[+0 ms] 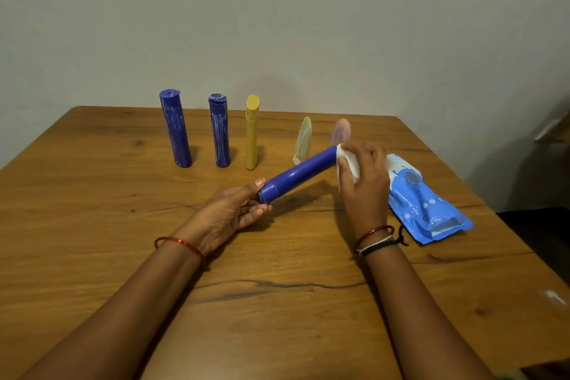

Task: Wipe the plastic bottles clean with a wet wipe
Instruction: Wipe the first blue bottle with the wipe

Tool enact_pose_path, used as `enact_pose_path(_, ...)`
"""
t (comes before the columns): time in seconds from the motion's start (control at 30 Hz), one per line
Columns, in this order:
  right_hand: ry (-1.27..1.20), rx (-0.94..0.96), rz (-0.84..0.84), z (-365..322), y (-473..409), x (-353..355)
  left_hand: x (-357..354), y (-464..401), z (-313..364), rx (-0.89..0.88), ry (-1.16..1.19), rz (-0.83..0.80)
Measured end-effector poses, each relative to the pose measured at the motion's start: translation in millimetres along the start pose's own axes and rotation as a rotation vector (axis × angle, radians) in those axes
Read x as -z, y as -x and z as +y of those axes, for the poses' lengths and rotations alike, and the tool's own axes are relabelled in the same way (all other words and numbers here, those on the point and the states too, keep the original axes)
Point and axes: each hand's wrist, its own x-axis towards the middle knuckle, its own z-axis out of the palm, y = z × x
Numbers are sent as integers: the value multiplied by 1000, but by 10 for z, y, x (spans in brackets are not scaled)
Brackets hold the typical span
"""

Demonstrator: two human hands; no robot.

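Wooden table [92,194] carried everything. At its right edge lay a blue wet-wipe pack [431,210], flat and just beside the right wrist.

Held blue plastic bottle [296,176] was off the table, tilted, its near end low and far end raised toward the right. Surface looked smooth and unmarked. Judged light, since one hand bore it by the tip; stiff-walled; likely slippery once wet.

Standing near the far edge, in a row: two blue bottles [175,129] [219,131] streaked with white marks, a yellow bottle [252,133], a pale green tube [303,140], and a pink tube [340,129] partly hidden behind the right hand.

Left hand [228,216] pinched the bottle's near end between thumb and curled fingers. Right hand [364,182] wrapped the far end with the white wet wipe [347,160] bunched under its fingers.

Judgement: a hold on the cap end suits, leaving the barrel free for wiping.
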Motion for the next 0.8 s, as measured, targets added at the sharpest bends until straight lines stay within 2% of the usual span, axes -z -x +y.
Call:
enact_pose_path(0.17,-39,30,-107,-146,158,-100,-24,12,-7,-27,5,12)
enact_pose_path(0.33,-48,278,-322,-373,370,-211,-59,-10,-23,-82,39,59)
enact_pose_path(0.4,-8,341,-361,-387,393,-227,-64,-20,-31,-83,40,62)
enact_pose_path(0.5,-44,282,-298,-316,311,-174,-49,-19,-34,-76,40,47)
enact_pose_path(0.67,-100,-35,-25,-36,60,1,-8,-20,-48,-69,-32,2)
enact_pose_path(0.8,-139,-155,47,48,-9,64,-10,-42,-91,-126,-77,12)
